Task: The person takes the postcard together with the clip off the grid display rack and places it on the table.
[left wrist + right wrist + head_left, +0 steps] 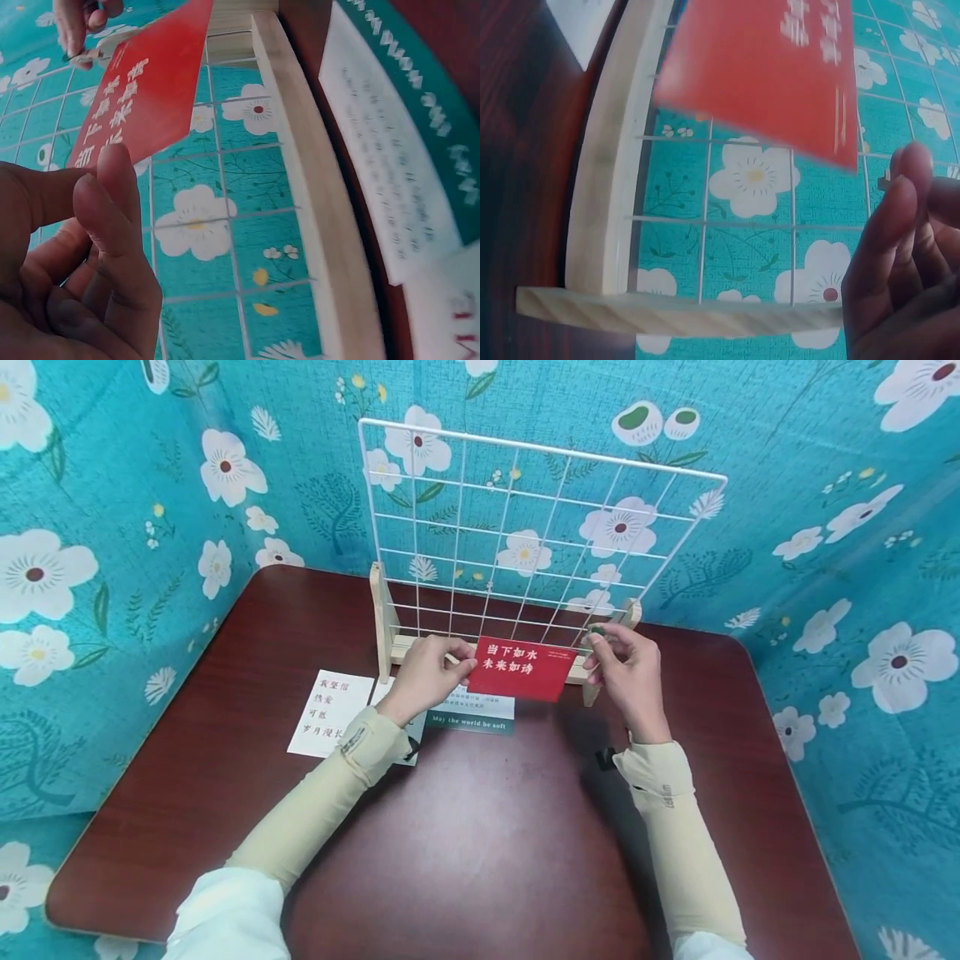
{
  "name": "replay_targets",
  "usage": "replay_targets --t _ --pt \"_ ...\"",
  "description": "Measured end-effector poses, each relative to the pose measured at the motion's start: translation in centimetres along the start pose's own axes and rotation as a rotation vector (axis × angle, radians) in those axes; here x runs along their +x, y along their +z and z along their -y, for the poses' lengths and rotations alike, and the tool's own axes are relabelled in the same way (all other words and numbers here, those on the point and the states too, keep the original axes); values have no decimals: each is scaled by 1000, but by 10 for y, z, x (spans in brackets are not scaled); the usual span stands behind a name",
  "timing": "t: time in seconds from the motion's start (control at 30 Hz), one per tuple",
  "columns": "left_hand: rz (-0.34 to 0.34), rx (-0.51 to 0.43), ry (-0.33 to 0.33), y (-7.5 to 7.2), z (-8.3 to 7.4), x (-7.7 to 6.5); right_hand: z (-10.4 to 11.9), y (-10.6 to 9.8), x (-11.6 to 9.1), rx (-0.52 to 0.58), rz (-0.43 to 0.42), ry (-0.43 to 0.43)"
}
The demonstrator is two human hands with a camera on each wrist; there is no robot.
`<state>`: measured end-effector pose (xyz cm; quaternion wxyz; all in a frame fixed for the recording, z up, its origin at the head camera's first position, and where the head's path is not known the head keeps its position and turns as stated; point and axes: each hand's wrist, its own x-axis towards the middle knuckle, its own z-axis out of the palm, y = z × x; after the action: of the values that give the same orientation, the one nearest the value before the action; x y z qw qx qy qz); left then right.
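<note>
A red card [522, 668] with white Chinese characters is held up in front of the lower part of a white wire grid [540, 510]. My left hand [431, 672] pinches its left end between thumb and fingers; that pinch also shows in the left wrist view, on the red card [161, 82]. At the card's right end, my right hand [628, 668] pinches a small clip [597, 630] with a dark green part. In the right wrist view the small clip [885, 181] pokes out at the fingertips, apart from the card.
The grid stands in a wooden base with side posts [381, 618]. On the dark red table [480, 852] lie a white card with writing [330, 697], another white card partly under my left wrist, and a white-and-green card [472, 724]. Flowered teal cloth [315, 460] hangs behind and at both sides.
</note>
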<state>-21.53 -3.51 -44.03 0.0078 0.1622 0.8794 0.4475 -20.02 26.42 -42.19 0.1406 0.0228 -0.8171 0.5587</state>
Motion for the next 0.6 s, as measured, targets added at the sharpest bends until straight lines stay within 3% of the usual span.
replay_targets --t 0.2,0.47,0.6 --pt "80 -26 -57 -10 17 -21 -3 -7 -5 0 -3 42" --pt "217 -125 -155 -18 40 -43 11 -10 -15 -23 14 57" --pt "271 -152 -181 -22 50 -51 0 -11 -14 -30 -3 87"
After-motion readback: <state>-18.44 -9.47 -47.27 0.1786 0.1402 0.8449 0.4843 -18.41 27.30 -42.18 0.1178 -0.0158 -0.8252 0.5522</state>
